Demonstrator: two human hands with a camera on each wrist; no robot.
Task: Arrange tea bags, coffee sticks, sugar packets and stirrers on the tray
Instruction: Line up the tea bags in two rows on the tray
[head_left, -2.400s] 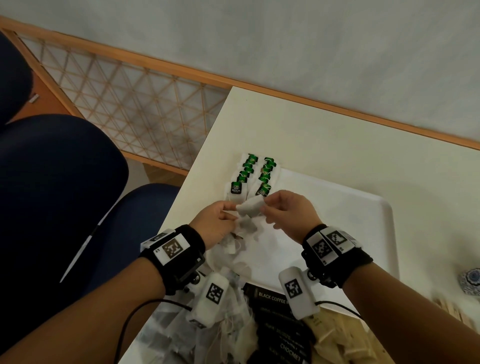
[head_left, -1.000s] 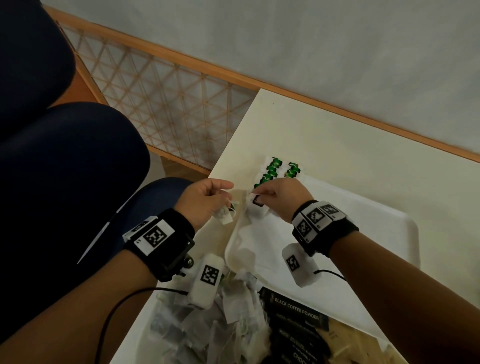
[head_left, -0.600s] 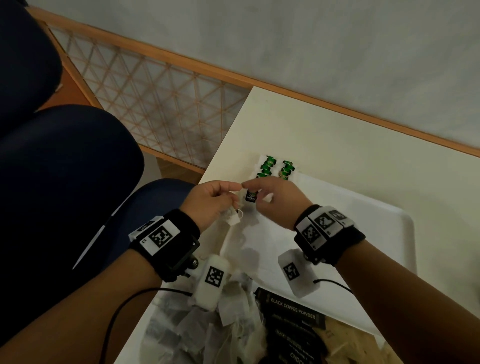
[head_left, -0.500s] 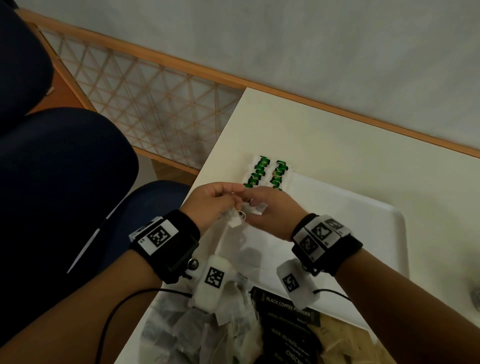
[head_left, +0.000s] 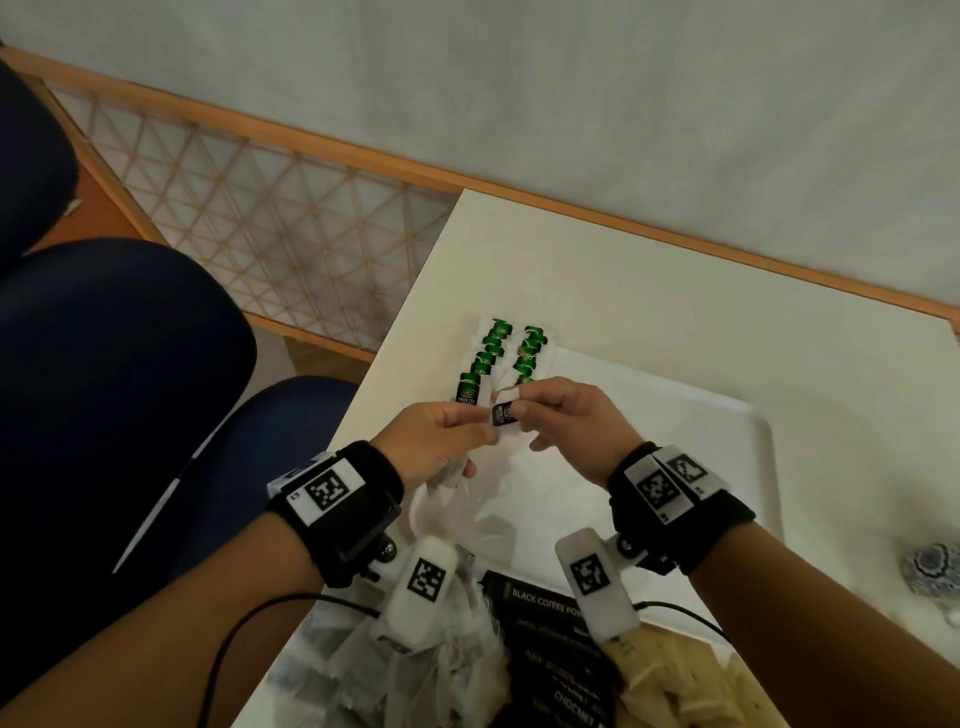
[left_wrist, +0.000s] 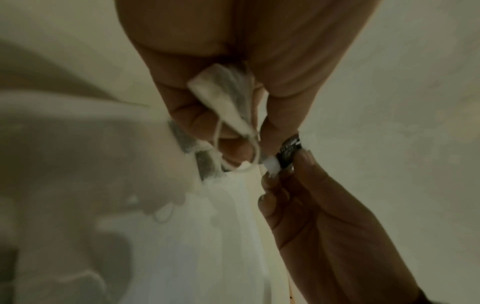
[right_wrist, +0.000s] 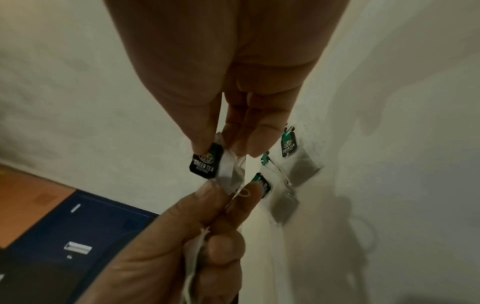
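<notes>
Over the near left corner of the white tray (head_left: 727, 441), both hands hold one tea bag (right_wrist: 231, 170) between them. My right hand (head_left: 519, 410) pinches its dark green tag (head_left: 503, 415) and the bag's top with thumb and fingers. My left hand (head_left: 467, 431) pinches the bag's lower end and keeps more tea bags (left_wrist: 223, 96) with looped strings curled in its palm. Two rows of green-tagged tea bags (head_left: 493, 358) lie at the tray's far left corner, just beyond the hands.
Near the table's front edge lie a loose pile of tea bags (head_left: 415, 670), black coffee sticks (head_left: 550, 649) and pale packets (head_left: 685, 680). A patterned cup (head_left: 930, 566) shows at the right edge. A blue chair (head_left: 130, 389) stands left of the table.
My right hand laid a tea bag in the rows, then came back to my left hand. It now pinches the tag of another bag held by the left.
</notes>
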